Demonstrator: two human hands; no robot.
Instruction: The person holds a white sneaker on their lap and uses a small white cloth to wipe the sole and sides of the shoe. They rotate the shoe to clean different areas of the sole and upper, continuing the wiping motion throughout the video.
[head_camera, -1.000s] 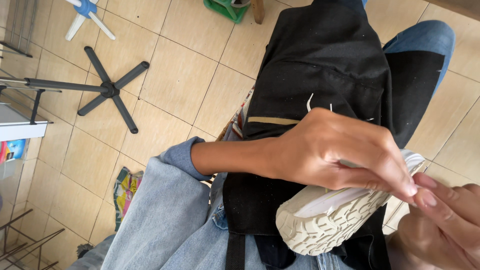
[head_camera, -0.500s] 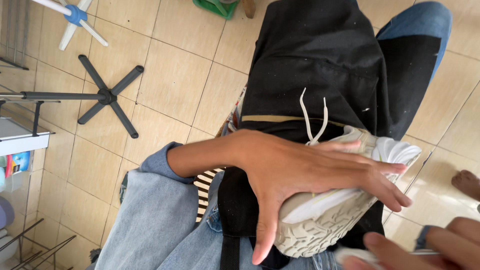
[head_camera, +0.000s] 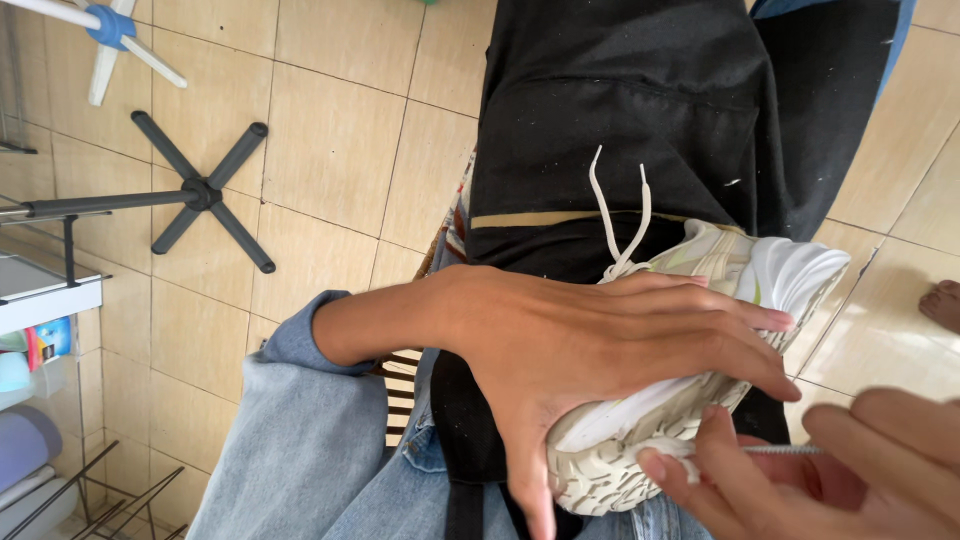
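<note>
A view from above onto a person's lap, where a white and cream sneaker (head_camera: 700, 330) lies on its side across a black apron (head_camera: 640, 120) that covers the thighs; the sneaker is the landmark for everything here; its knobbly pale sole faces the viewer at the lower edge, its toe points to the right, and two white lace ends (head_camera: 620, 215) stick up from its top onto the black cloth. The left hand (head_camera: 590, 350) lies spread flat over the sneaker, palm down, fingers stretched along its upper toward the toe and thumb hanging down past the sole, pressing and steadying the shoe rather than closing around it; a blue denim sleeve (head_camera: 300, 430) runs from its wrist to the left of the sneaker. The right hand (head_camera: 830, 470) sits just below and right of the sneaker, fingers pinched around a small white tool (head_camera: 760, 452) whose tip meets the edge of the sole; what kind of tool it is cannot be told. Left of the sneaker, well apart on the beige tiled floor (head_camera: 330, 140), stands a dark cross-shaped stand base (head_camera: 200, 190); a bare foot (head_camera: 940, 305) shows at the right edge, beyond the toe.
</note>
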